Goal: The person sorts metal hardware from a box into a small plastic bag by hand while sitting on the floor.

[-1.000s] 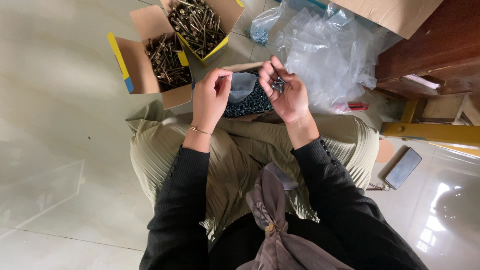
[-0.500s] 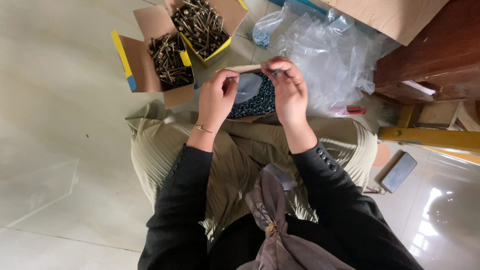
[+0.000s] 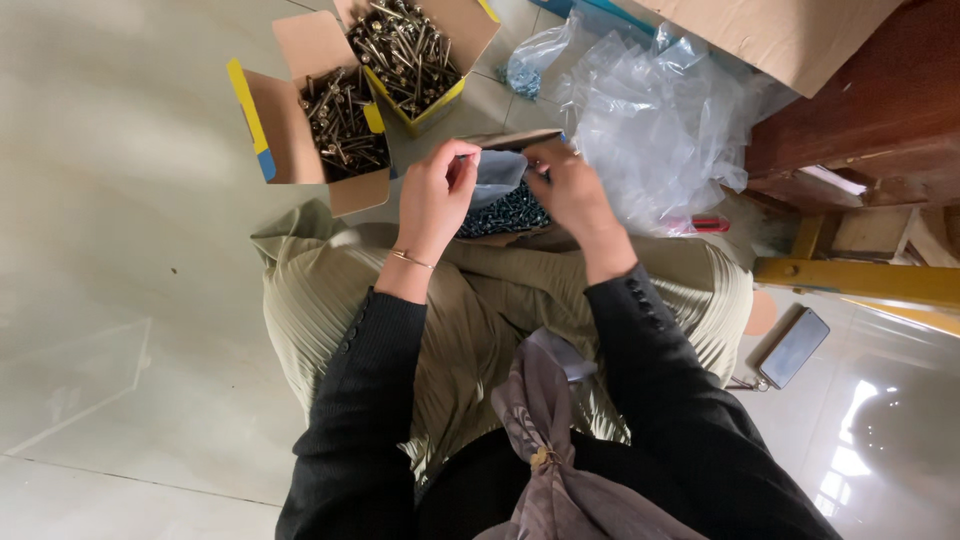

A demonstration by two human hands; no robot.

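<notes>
From my feed, both hands are up over the lap: the left hand [image 3: 437,197] and right hand [image 3: 568,190] each pinch an edge of a small clear plastic bag [image 3: 497,172], held just above an open cardboard box of dark screws [image 3: 508,212] at the knees. On the pale tiled floor [image 3: 120,200] beyond sit two open yellow-edged cardboard boxes of long brownish screws [image 3: 340,125], beside a heap of crumpled clear plastic bags [image 3: 655,120].
</notes>
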